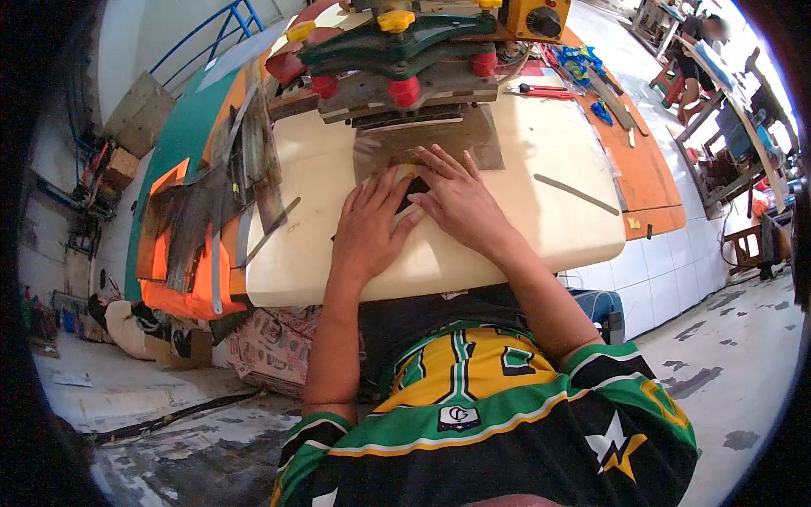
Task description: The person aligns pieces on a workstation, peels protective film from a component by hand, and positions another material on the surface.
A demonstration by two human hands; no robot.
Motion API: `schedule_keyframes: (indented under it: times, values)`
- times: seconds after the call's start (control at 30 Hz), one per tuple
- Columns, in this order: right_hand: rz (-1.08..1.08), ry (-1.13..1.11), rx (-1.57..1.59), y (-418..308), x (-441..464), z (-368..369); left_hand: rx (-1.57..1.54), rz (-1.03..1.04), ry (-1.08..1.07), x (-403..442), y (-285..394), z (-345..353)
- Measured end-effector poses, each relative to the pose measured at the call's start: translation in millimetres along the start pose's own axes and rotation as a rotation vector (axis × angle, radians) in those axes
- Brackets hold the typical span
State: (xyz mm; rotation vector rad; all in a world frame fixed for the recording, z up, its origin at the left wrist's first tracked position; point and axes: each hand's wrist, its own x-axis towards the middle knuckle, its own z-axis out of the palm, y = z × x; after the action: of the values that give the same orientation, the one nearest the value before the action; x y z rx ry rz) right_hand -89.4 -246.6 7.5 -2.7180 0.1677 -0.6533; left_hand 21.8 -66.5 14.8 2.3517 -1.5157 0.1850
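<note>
My left hand (372,221) lies on a cream board (524,232), its fingers stretched forward. Beside it, my right hand (465,203) has its fingers extended and spread. Between and under the hands shows a small black piece (414,191); both hands are close to it or touching it, and much of it is hidden. The fingertips reach the near edge of a translucent brown sheet (481,139). That sheet extends back beneath the plate of a green press (405,51) with yellow knobs and red cylinders.
A thin metal strip (577,193) lies on the board's right. Dark strips and sheets (190,224) are heaped at left on orange material. Red-handled tools (543,91) and blue plastic (579,63) lie at back right. A person (697,63) sits farther away at right.
</note>
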Motion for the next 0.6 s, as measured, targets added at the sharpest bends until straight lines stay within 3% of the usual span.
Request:
schedule_keyframes:
  times: [0.17, 0.27, 0.33, 0.43, 0.6]
  values:
    - [0.064, -0.005, 0.128, 3.8, 1.9, 1.1, -0.006, 0.024, 0.014, 0.0, -4.8, 5.6]
    - [0.092, 0.049, 0.293, 7.7, 6.3, -4.5, -0.027, 0.004, -0.008, 1.2, -4.1, 3.4]
    - [0.214, 0.119, 0.589, 9.9, 7.3, -7.3, 0.008, 0.002, -0.014, 0.9, -3.7, 2.6]
    - [0.245, 0.181, 0.685, 12.7, 7.0, -7.4, -0.014, 0.019, 0.007, 0.5, -4.5, 3.3]
    - [0.298, 0.224, 0.567, 6.0, 1.7, -22.3, -0.008, 0.003, -0.006, -0.5, -4.8, 3.9]
